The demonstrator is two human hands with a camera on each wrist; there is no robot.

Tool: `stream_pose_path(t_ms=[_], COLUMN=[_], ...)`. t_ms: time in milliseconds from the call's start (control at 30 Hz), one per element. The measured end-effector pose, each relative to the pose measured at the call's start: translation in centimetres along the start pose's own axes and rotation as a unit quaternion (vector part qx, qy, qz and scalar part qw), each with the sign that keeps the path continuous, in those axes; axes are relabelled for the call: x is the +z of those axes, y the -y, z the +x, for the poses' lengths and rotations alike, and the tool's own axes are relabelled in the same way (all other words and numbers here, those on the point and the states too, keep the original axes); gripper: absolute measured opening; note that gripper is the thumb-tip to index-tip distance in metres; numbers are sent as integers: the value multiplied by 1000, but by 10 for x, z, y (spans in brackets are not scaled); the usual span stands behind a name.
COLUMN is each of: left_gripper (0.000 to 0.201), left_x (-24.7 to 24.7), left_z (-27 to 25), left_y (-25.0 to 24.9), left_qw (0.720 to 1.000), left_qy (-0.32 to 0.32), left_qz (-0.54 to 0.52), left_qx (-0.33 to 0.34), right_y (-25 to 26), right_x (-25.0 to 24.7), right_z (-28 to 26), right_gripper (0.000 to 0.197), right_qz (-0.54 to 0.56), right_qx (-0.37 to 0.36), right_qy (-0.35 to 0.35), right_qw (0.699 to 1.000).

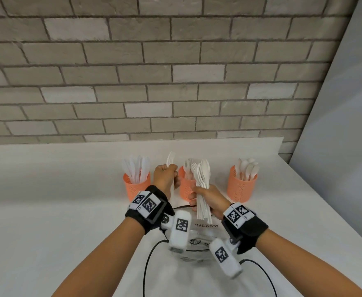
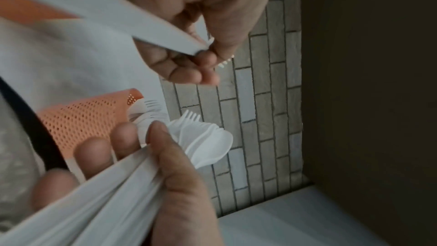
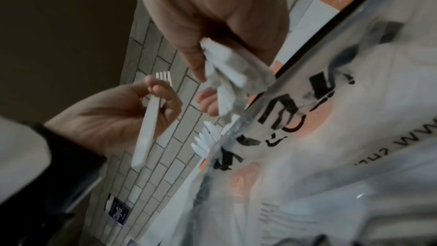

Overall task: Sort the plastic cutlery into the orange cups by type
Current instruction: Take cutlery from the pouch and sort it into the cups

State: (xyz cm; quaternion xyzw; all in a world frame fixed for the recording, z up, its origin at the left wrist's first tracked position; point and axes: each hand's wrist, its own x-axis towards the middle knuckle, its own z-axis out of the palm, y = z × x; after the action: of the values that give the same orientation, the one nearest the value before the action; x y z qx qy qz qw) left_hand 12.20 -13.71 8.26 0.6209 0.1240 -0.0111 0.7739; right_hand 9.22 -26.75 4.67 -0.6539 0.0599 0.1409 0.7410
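Note:
Three orange mesh cups stand in a row on the white counter: the left cup holds knives, the middle cup forks, the right cup spoons. My left hand grips a single white fork upright between the left and middle cups. In front of the middle cup, my right hand clutches a bundle of white cutlery, mostly spoons with a fork among them. The left wrist view shows the bundle fanned out beside the middle cup. The fork in my left hand appears in the right wrist view.
A clear plastic bag with printed lettering lies on the counter under my wrists. Black cables trail from the wrist cameras. A grey brick wall rises behind the cups, and the counter's right edge runs diagonally.

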Motion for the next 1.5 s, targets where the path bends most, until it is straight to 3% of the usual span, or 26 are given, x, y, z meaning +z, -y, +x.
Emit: stream_pose_path(t_ms=[200, 300, 433, 567, 733, 867, 1100, 1267, 1400, 1500], left_gripper=[26, 17, 10, 19, 24, 22, 19, 13, 8, 10], left_x=[16, 23, 27, 29, 32, 31, 11, -8, -15, -12], left_z=[-26, -33, -37, -33, -23, -11, 8, 7, 3, -4], left_y=[11, 20, 25, 27, 29, 26, 3, -8, 2, 12], left_qw=[983, 983, 990, 988, 992, 999, 995, 991, 995, 997], left_qy=[79, 80, 90, 105, 79, 9, -93, -83, -77, -38], left_qz=[167, 161, 105, 111, 93, 48, -7, -93, -12, 43], left_qx=[17, 37, 17, 10, 20, -10, 26, 41, 67, 46], right_y=[-5, -5, -6, -8, -5, -7, -13, -7, -1, 4], right_x=[2, 3, 2, -4, -9, -8, -8, -13, -16, -13], right_z=[-3, -4, -6, -10, -16, -22, -23, -22, -18, -19], right_gripper=[13, 14, 15, 17, 13, 12, 10, 13, 22, 18], right_qz=[-12, -51, -67, -57, -52, -76, -73, 2, 56, 69], right_qx=[-33, -47, -55, -53, -59, -51, -12, 1, -8, -17], right_qy=[-40, -56, -65, -63, -33, -5, 26, 9, -2, 25], right_qw=[999, 996, 994, 995, 996, 996, 997, 1000, 998, 997])
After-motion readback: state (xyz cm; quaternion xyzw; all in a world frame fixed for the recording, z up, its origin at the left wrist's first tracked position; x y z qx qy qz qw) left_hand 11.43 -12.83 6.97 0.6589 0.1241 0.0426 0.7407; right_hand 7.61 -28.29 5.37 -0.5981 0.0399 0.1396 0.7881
